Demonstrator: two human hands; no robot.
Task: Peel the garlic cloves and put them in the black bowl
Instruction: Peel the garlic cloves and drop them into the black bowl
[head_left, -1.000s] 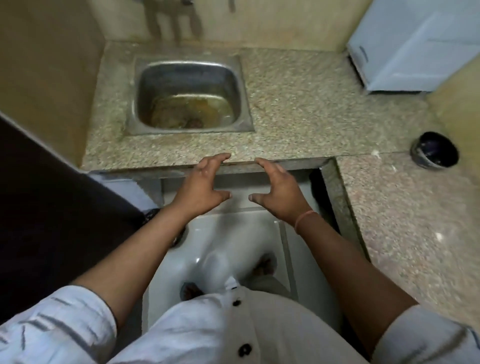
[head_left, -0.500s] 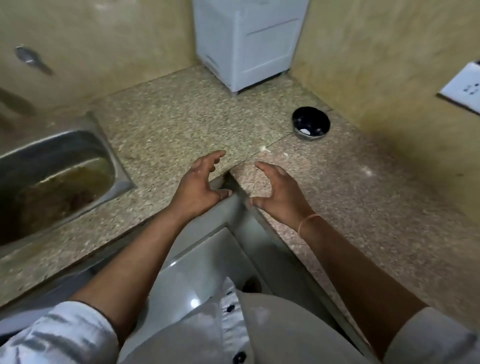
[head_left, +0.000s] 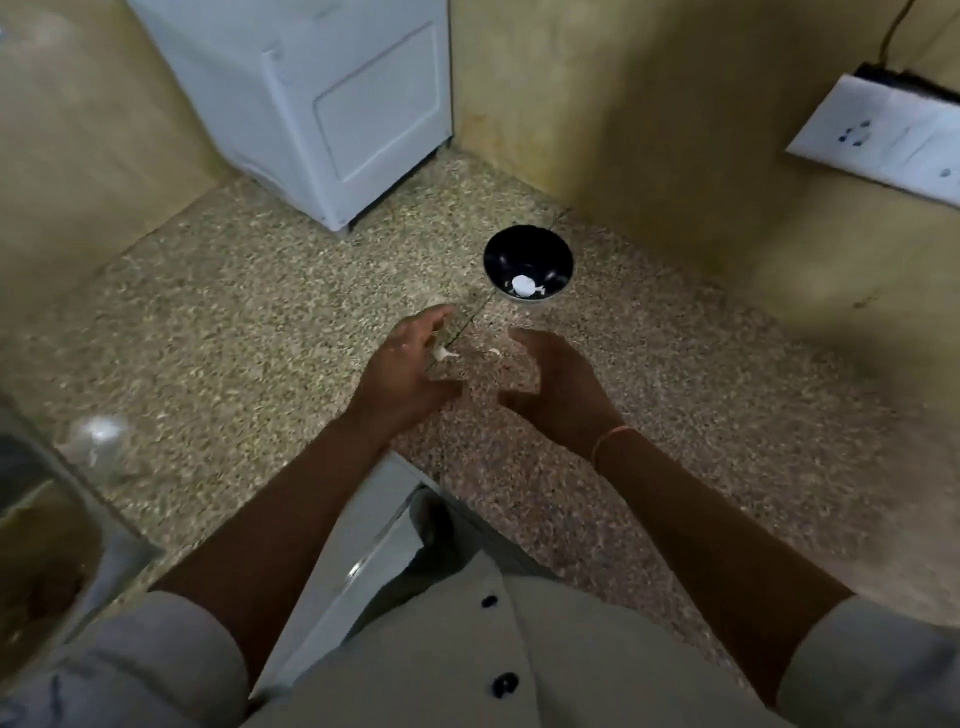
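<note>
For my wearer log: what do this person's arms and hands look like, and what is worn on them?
The left hand and right hand are ungloved. A thin orange band circles the right wrist. Pale left sleeve and right sleeve end near the elbows, forearms uncovered.

Single head-worn view, steeply downward, close over granite counter (head_left: 260, 322) corner

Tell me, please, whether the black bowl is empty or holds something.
Not empty: the upright bowl holds a small white piece, likely a garlic clove, near its front wall. Whether more lie there, I cannot tell.
</note>
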